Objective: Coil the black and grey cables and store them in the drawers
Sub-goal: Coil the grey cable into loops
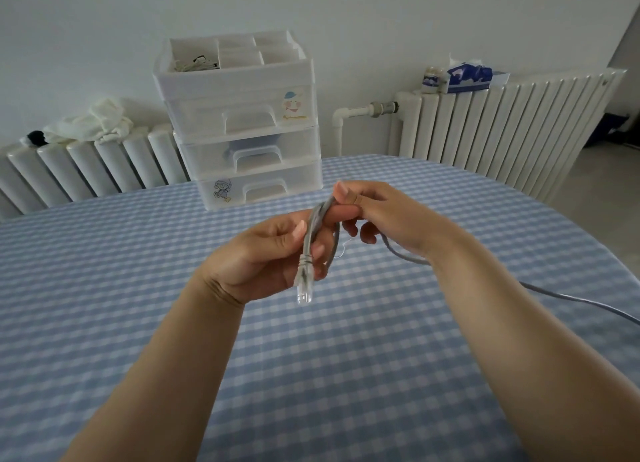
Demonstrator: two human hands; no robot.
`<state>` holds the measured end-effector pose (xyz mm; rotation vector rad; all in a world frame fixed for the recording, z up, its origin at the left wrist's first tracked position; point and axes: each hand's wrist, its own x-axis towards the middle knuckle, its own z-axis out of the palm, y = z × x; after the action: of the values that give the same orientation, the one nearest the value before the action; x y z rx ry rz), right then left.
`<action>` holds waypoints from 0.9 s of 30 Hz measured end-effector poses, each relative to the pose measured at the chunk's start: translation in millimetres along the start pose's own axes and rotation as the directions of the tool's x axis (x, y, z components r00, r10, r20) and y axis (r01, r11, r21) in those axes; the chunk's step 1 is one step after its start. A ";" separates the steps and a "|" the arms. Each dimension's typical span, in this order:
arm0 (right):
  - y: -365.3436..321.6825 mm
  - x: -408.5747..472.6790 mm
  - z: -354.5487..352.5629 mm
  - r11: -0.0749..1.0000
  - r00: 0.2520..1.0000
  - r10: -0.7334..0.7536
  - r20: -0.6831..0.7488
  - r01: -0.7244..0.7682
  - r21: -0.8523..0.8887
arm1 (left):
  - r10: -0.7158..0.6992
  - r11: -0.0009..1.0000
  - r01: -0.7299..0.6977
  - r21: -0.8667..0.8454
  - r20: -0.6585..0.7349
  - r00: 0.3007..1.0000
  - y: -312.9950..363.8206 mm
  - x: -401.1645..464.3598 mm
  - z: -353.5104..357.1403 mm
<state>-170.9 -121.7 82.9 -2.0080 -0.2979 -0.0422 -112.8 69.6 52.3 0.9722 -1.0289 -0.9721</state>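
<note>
A grey cable [568,297] with a clear plug [304,290] on its end is held up over the table. My left hand [263,254] pinches the cable just above the plug, which hangs downward. My right hand [377,212] grips a loop of the same cable right beside it, thumb on top. The rest of the grey cable trails under my right wrist and off to the right across the cloth. A white three-drawer unit [249,122] stands at the table's far side, all drawers closed. No black cable lies loose in view.
The table wears a blue and white checked cloth [104,288]. The drawer unit's top tray [207,56] holds small items, some of them dark. Radiators stand behind, one with a white cloth [93,120], the other with a tissue pack [471,75] and a jar.
</note>
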 end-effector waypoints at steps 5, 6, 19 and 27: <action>-3.5 -1.3 4.9 0.997 1.000 0.026 -0.003 -0.026 -0.070 | -0.052 0.999 0.048 -0.025 -0.184 0.982 3.1 -1.8 -0.3; -4.7 -1.1 6.0 0.996 0.999 0.041 -0.020 -0.043 -0.074 | -0.061 0.998 0.063 0.004 -0.238 0.969 5.6 -3.7 -0.2; -11.7 -1.7 13.0 0.983 0.974 0.181 -0.136 -0.180 0.018 | 0.219 0.668 0.427 0.610 -0.709 0.671 11.1 8.8 22.7; -9.5 0.4 22.6 0.990 0.975 0.138 -0.172 -0.130 0.057 | 0.431 0.095 0.635 0.767 -0.606 0.668 7.8 8.6 18.6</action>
<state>-175.0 -97.5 81.3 -1.9595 -0.0496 -0.1253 -127.4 60.3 65.7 2.4601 -0.7363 0.4145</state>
